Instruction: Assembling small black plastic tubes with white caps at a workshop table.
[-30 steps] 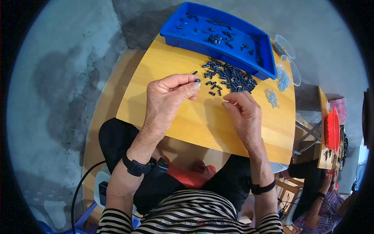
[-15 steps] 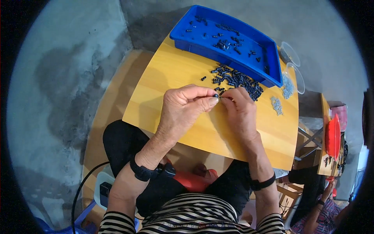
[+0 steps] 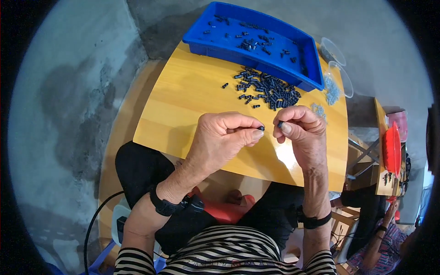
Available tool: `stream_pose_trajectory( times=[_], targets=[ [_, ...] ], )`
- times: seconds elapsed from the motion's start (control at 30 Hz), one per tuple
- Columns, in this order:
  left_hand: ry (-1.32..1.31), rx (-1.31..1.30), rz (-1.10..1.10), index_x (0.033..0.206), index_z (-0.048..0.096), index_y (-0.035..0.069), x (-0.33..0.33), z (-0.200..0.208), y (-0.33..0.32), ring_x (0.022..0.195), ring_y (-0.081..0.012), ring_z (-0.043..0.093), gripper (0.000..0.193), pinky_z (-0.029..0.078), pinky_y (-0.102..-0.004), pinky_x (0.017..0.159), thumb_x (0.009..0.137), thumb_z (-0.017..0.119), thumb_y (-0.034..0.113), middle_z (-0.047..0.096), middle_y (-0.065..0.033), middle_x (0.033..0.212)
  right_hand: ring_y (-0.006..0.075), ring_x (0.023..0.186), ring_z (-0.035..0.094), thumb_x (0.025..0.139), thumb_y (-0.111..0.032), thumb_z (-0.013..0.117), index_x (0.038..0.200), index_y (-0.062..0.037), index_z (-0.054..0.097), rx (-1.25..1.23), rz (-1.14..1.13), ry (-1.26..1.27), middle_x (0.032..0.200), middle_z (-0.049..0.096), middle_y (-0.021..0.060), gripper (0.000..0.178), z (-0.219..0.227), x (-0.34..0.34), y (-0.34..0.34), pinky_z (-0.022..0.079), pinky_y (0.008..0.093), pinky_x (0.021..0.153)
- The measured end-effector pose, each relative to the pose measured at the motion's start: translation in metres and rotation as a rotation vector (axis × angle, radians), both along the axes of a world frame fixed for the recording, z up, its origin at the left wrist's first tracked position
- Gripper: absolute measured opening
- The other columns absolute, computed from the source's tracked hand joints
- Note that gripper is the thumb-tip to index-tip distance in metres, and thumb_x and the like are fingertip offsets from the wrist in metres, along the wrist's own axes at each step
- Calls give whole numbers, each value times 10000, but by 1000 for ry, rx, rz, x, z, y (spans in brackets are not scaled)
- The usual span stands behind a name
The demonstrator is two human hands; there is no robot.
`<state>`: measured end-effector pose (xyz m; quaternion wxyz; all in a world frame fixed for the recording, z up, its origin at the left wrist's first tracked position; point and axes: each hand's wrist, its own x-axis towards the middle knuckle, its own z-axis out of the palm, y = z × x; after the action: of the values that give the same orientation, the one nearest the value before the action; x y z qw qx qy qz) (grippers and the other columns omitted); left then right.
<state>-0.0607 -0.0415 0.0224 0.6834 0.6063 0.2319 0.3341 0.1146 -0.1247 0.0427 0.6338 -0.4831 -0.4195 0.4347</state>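
Seen from the head camera, a person in a black-and-white striped top (image 3: 229, 247) sits at a yellow, wood-grained tabletop (image 3: 178, 107), both bare hands raised over its near part. The left hand (image 3: 214, 136) pinches a small dark piece (image 3: 261, 128) between thumb and forefinger, only its rounded, glossy end showing at the fingertips. Just beside it, the right hand (image 3: 308, 134) keeps a similar grip, its thumb and curled forefinger pressed on a second dark bit (image 3: 280, 124), mostly hidden. The two grips stand apart.

Beyond them spreads a heap of short, ribbed, dark cylinders (image 3: 275, 89); one loose cylinder (image 3: 225, 85) lies off to its left. Behind the heap, a shallow blue tray (image 3: 250, 58) with smooth walls holds scattered dark pieces. At its right end stand clear round tubs (image 3: 341, 64), near a small pile of pale, translucent bits (image 3: 318, 109) partly covered by the right hand.

A mottled grey wall (image 3: 68, 91) rises at left. At right, a red basin (image 3: 392, 149) stands near another seated person (image 3: 380, 245).
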Motion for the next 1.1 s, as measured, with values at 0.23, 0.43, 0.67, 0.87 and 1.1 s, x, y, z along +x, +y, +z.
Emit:
stream_pose_trajectory(
  times=[0.23,0.43,0.67,0.87,1.1],
  targets=[
    [-14,1,-2,913,680,-30,0,2,-3,685,-85,618,138,503,-207,617,801,686,50,666,-63,762,106,719,608,777,35,667,930,-9,661,5,-63,-190,848,650,53,159,5,-10,-1,498,230,632],
    [28,12,-19,920,676,-30,-2,9,-3,715,-102,627,125,522,-222,664,801,672,8,660,-67,795,117,732,590,757,47,669,881,7,671,83,-19,-427,856,632,73,130,7,-11,3,486,232,638],
    [5,1,-25,921,675,-31,-3,8,-2,705,-99,617,124,515,-222,657,802,669,3,657,-65,776,157,746,603,741,20,684,861,-10,675,130,-45,-528,817,641,76,124,5,-10,7,487,265,657],
    [2,-40,-40,921,671,-35,-3,6,-1,696,-98,612,117,512,-221,653,809,661,0,656,-67,771,196,759,610,726,34,682,838,-7,662,223,-52,-736,796,633,90,121,13,-9,9,487,285,680],
    [31,56,-2,911,670,-37,-2,4,-2,683,-99,614,116,500,-219,624,800,663,-4,645,-60,763,235,739,606,743,56,640,833,-9,633,202,-26,-935,776,605,101,112,26,-13,10,481,305,655]
  ],
)
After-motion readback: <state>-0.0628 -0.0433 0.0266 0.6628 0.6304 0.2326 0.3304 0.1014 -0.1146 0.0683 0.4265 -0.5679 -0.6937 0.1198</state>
